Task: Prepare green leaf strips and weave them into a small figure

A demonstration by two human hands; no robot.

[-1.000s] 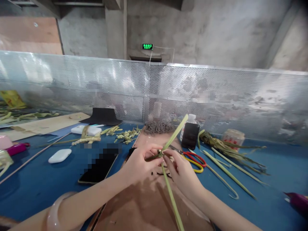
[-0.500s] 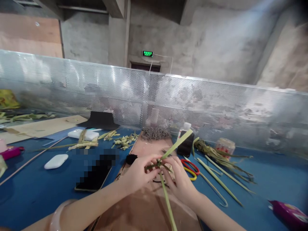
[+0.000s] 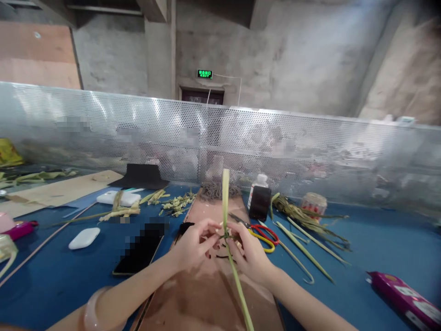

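Observation:
Both my hands meet above a brown board [image 3: 193, 299] at the middle of the table. My left hand [image 3: 197, 243] pinches a small dark green knot of leaf strips from the left. From the right, my right hand [image 3: 248, 250] pinches the same knot between thumb and fingers. A long pale green leaf strip [image 3: 225, 197] rises upright from the knot, and its lower end runs down toward me over the board. Fingers partly hide the knot. Just beyond my right hand lie scissors [image 3: 265, 241] with red and yellow handles.
Black phone [image 3: 141, 253] and white case [image 3: 84, 238] lie left. Right are a dark bottle [image 3: 259, 203], a jar [image 3: 313, 205], dried leaves [image 3: 292, 211], loose green strips [image 3: 305, 250] and a purple packet [image 3: 406, 299]. Grey cord [image 3: 220, 191] lies at the board's far end, before a perforated metal screen [image 3: 158, 128].
The strip's upper part has swung from leaning right to nearly upright. Both hands still grip the knot, with the right fingers slightly shifted. The camera view has moved a little.

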